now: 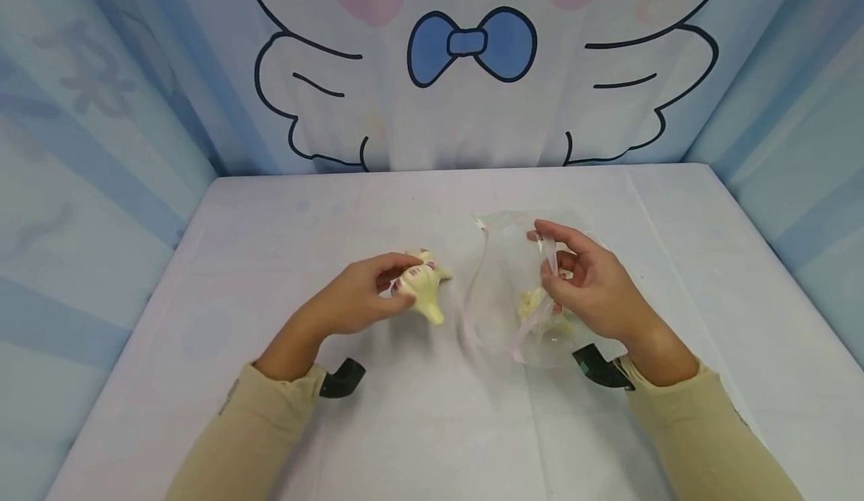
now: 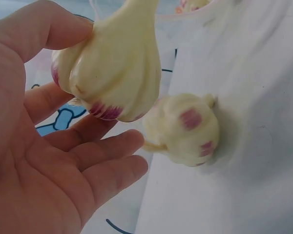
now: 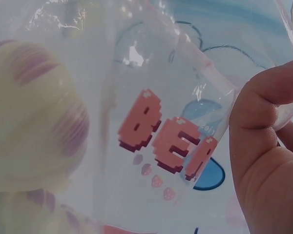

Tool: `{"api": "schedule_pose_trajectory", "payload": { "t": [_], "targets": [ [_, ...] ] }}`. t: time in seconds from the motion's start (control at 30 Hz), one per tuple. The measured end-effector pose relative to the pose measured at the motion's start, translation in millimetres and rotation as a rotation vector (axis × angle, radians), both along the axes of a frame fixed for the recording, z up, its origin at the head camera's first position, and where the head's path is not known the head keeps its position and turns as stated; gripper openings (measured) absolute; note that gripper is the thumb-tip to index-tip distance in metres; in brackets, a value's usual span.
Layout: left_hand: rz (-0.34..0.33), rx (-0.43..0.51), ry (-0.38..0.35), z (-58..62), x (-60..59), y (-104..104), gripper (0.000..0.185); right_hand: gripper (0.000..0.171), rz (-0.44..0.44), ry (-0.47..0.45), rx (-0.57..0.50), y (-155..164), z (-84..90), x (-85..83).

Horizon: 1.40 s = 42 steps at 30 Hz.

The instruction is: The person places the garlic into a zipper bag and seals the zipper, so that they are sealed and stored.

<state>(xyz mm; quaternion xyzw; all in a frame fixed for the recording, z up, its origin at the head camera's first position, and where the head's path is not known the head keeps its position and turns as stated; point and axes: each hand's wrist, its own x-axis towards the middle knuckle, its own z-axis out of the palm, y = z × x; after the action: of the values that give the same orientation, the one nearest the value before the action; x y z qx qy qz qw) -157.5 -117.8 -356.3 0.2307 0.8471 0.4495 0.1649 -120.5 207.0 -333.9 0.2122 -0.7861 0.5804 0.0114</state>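
My left hand [image 1: 358, 298] pinches a pale garlic bulb [image 1: 423, 291] with purple streaks between thumb and fingers, its stem angled down to the right. In the left wrist view this garlic bulb [image 2: 117, 68] fills the top, while the lower fingers [image 2: 112, 178] are spread loosely beneath. A second garlic bulb [image 2: 183, 129] lies on the table just behind it. My right hand [image 1: 597, 283] pinches the pink-edged opening of a clear plastic bag [image 1: 496, 276]. Inside the bag are garlic bulbs [image 3: 34, 117], seen blurred through the film, beside red printed letters [image 3: 171, 141].
A white cloth covers the table [image 1: 432, 426]. Behind it hangs a curtain [image 1: 466, 118] with a cartoon figure and blue bow, and blue patterned curtains [image 1: 81, 186] close off both sides. Dark straps [image 1: 342, 379] show at the sleeve cuffs.
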Motion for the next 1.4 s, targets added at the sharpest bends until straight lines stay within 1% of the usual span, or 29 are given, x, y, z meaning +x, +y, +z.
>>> {"api": "schedule_pose_trajectory", "payload": {
  "t": [0.1,0.33,0.43,0.63,0.77,0.93,1.07,1.4],
  "targets": [
    [-0.005,0.007,0.010,-2.1,0.6,0.5,0.048,0.054,-0.001,0.002,-0.001,0.1,-0.4,0.3],
    [0.003,-0.015,0.079,-2.7,2.6,0.5,0.049,0.054,-0.002,0.007,0.002,-0.1,-1.1,0.9],
    [0.011,-0.014,0.097,-1.9,3.8,1.6,0.048,0.054,-0.002,0.007,0.005,0.0,-1.4,0.9],
    [0.003,0.017,0.137,5.5,10.3,9.3,0.049,0.053,0.002,0.007,0.003,0.1,-1.4,1.0],
    [-0.004,0.022,0.161,9.0,14.8,21.1,0.050,0.053,0.004,0.016,0.005,0.2,-1.5,1.0],
    [-0.022,-0.013,0.215,8.0,19.1,41.4,0.051,0.054,0.002,0.020,0.005,0.5,-1.6,0.7],
    [-0.013,-0.055,0.240,6.0,21.2,54.4,0.052,0.054,0.002,0.015,0.003,0.2,-1.8,0.5],
    [0.007,-0.190,0.282,1.3,23.9,75.7,0.054,0.054,0.010,0.017,0.000,0.0,-1.0,-1.0]
  ]
}}
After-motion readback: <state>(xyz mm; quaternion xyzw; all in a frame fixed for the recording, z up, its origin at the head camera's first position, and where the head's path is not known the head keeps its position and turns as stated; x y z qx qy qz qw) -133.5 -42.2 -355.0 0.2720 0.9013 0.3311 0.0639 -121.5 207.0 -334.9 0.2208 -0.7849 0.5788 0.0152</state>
